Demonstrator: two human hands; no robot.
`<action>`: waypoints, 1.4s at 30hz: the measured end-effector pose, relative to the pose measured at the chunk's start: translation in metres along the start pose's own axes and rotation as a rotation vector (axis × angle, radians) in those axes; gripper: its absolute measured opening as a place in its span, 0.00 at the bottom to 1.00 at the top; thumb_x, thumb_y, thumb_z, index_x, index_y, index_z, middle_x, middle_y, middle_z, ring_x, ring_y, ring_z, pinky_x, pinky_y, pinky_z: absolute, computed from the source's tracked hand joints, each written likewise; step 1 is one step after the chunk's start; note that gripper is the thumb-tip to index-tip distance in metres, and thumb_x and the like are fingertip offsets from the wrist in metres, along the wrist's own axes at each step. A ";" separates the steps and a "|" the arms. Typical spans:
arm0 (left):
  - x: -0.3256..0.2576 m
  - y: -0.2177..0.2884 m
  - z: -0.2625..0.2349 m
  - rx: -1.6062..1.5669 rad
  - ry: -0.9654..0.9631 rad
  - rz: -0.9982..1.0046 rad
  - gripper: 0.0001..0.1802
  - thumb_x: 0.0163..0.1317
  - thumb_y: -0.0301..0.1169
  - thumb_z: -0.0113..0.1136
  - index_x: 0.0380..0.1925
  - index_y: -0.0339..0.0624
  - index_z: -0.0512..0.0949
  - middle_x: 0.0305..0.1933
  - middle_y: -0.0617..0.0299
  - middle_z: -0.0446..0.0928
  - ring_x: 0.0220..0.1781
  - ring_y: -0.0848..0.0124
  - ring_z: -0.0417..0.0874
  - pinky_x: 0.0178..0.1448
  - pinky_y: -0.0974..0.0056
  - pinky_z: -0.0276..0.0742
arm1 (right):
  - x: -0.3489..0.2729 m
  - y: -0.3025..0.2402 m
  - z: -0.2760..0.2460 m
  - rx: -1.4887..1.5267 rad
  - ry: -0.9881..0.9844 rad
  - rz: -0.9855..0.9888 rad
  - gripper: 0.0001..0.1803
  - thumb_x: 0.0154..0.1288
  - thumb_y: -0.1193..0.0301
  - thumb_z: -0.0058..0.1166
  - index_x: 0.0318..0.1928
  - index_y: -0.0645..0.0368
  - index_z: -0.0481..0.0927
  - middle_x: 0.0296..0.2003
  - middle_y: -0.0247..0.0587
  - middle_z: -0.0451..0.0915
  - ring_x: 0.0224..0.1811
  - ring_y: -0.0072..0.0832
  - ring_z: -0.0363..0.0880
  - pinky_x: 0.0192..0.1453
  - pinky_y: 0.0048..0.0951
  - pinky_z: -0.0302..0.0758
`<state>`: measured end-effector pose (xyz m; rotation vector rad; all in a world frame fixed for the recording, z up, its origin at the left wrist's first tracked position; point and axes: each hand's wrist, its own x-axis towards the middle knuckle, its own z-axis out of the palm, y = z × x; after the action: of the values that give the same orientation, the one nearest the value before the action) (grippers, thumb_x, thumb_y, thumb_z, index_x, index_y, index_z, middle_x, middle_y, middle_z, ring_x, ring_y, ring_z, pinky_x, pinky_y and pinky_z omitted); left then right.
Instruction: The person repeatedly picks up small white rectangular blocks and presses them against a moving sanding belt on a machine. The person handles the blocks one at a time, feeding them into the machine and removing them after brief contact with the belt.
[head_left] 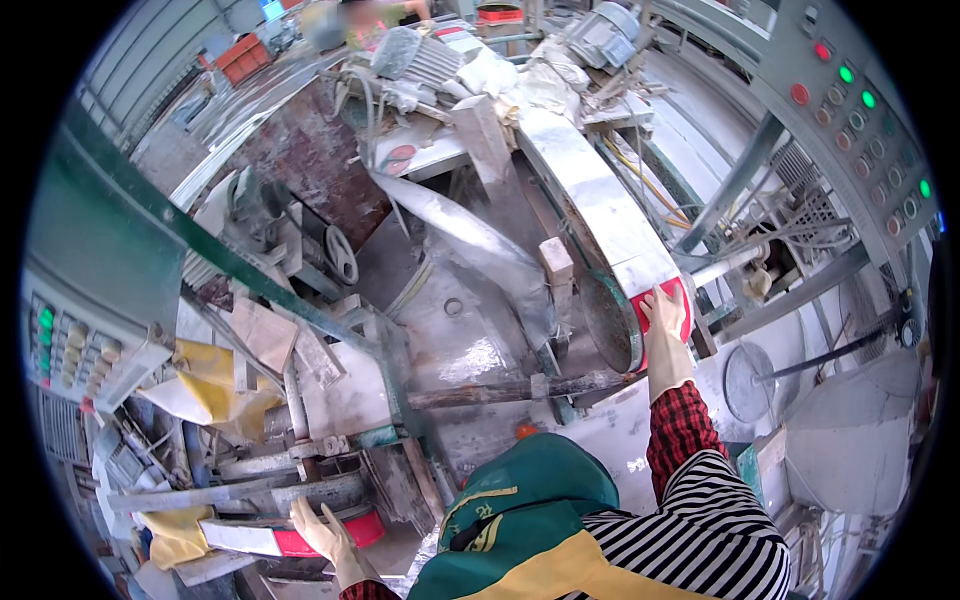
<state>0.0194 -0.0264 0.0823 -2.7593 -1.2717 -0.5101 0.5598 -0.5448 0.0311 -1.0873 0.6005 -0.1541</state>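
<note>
My right hand [664, 325], in a pale cream glove, rests on the red end section [684, 300] of a long white belt-like strip [590, 190]. Its fingers are stretched over the red surface rather than wrapped round it. At lower left my left hand [325, 535], gloved the same way, is spread beside a red section [294, 544] of a shorter curved white strip [240, 537]. Two of its fingers stand apart, and whether they touch the red surface I cannot tell. A curved grey metal rim [605, 315] runs below the right strip.
A grey control panel [850, 110] with lit buttons stands at right, another button box [75, 345] at left. A green beam [230, 255] crosses the left side. A wooden bar [500, 392] lies before me. Motors [605, 35] sit at the back, where a blurred person [375, 20] shows.
</note>
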 end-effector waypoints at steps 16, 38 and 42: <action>0.035 -0.034 -0.052 -0.124 0.079 0.175 0.23 0.55 0.36 0.61 0.50 0.40 0.74 0.56 0.50 0.72 0.62 0.52 0.70 0.64 0.51 0.65 | -0.191 0.131 0.118 -0.546 -1.005 0.007 0.27 0.65 0.73 0.59 0.64 0.61 0.70 0.37 0.36 0.81 0.31 0.17 0.75 0.34 0.18 0.74; 0.017 -0.044 0.010 -2.526 0.326 -0.778 0.31 0.75 0.45 0.38 0.72 0.43 0.50 0.75 0.52 0.56 0.77 0.56 0.54 0.79 0.51 0.48 | -0.765 0.279 0.235 -1.442 -2.221 -0.953 0.52 0.54 0.48 0.64 0.74 0.44 0.52 0.70 0.54 0.60 0.65 0.55 0.69 0.66 0.49 0.68; 0.016 -0.042 -0.004 -3.053 0.668 -0.958 0.30 0.75 0.47 0.35 0.73 0.51 0.51 0.77 0.54 0.52 0.78 0.54 0.50 0.80 0.46 0.41 | -0.780 0.297 0.222 -1.511 -2.226 -0.958 0.54 0.56 0.48 0.62 0.75 0.47 0.46 0.70 0.57 0.57 0.61 0.55 0.72 0.64 0.50 0.70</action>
<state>-0.0038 0.0119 0.0876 -0.3923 0.1616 1.2129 -0.0216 0.0840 0.1445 -1.9769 -2.1927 0.7964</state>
